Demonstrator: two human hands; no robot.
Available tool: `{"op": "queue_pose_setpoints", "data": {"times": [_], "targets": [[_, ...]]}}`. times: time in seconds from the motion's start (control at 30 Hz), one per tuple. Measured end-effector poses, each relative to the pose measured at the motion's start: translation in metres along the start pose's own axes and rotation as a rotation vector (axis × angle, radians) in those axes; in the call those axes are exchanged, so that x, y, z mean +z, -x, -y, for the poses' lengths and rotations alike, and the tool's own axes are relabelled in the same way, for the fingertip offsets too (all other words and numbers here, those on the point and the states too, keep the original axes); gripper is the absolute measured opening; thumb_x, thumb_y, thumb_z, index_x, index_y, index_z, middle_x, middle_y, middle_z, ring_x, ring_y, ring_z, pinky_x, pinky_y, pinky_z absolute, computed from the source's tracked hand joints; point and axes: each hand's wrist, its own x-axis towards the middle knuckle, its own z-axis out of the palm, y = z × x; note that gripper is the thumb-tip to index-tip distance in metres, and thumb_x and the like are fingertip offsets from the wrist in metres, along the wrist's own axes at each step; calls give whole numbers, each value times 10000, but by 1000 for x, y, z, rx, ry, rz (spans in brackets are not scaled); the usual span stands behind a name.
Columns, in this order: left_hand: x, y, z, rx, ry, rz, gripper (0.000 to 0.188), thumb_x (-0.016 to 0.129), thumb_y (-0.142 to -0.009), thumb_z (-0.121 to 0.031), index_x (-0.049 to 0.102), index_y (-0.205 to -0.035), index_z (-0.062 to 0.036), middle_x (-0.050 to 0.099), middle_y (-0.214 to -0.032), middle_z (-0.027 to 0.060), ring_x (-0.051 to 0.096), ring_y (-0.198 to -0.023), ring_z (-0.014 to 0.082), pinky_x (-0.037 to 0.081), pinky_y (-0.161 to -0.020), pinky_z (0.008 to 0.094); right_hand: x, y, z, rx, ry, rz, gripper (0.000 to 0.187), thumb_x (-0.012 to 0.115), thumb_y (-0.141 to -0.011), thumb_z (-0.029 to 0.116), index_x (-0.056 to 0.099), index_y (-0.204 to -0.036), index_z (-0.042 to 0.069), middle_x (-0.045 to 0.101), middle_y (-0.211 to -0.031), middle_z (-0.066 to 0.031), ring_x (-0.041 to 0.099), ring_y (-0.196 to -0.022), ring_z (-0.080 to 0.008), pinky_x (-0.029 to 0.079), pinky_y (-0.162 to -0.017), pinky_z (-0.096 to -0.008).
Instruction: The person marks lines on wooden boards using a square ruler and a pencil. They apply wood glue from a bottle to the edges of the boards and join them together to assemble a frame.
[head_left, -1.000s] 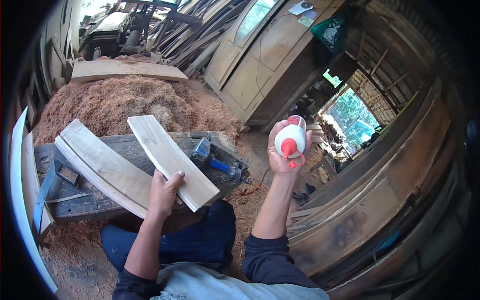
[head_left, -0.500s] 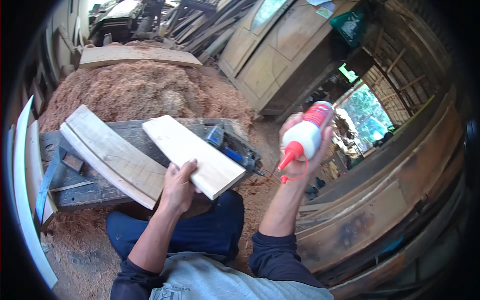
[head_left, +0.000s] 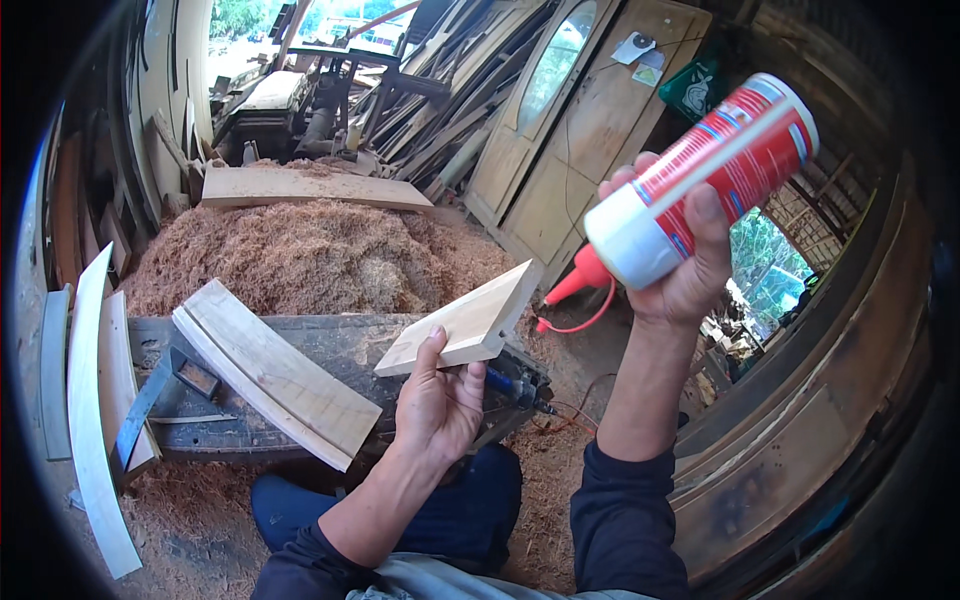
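Note:
My left hand (head_left: pixel 440 405) is closed on a short pale wooden board (head_left: pixel 455 325), thumb on its face, holding it tilted above the workbench. A groove shows at the board's right end. Raised at the right, my right hand (head_left: pixel 690 250) grips a white glue bottle (head_left: pixel 715 165) with a red label. The bottle is tipped so its red nozzle (head_left: pixel 580 275) points down and left toward the board, apart from it. A red cap hangs from the nozzle by a strap. Partly behind the board lies a blue and black power tool (head_left: pixel 515 385).
On the dark workbench (head_left: pixel 290 335) lie a curved wooden piece (head_left: pixel 275 375) and a try square (head_left: pixel 150 400). Curved strips (head_left: pixel 100 430) stand at the left. Beyond are a heap of shavings (head_left: pixel 270 260) with a plank (head_left: pixel 315 188) on it, and wooden doors (head_left: pixel 570 130). Large timbers (head_left: pixel 790 420) fill the right.
The glue bottle has risen and come closer, its nozzle still pointing down left. The board has moved right and turned so its grooved end edge shows. The view has tilted up.

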Motion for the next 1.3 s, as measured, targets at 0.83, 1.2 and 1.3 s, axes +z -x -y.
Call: {"op": "queue_pose_setpoints", "data": {"times": [0.83,1.2,1.3], "targets": [[-1,-2,-5,-45,-22,-9,418,654,-976,-287,530,-1215,32,643,-991,147,697,-802,200,647,-658,207,4,-4,-21,-99,20,191,703,778,-797,331,455,-1350,41,639,-1067,-171,682,-931,-287,575,-853,-433],[0,0,-9,-61,-4,-7,405,652,-977,-256,520,-1211,47,640,-1022,147,702,-825,210,652,-671,217,4,-2,-28,-104,-28,204,753,788,-811,336,412,-1420,101,617,-1124,-137,632,-1005,-269,511,-947,-446],[-1,-1,-8,-64,1,-11,398,652,-978,-252,521,-1211,42,640,-1023,146,702,-822,210,653,-670,219,-1,-1,-28,-89,-7,157,740,789,-809,326,423,-1408,93,630,-1092,-126,642,-974,-265,514,-933,-443]]}}
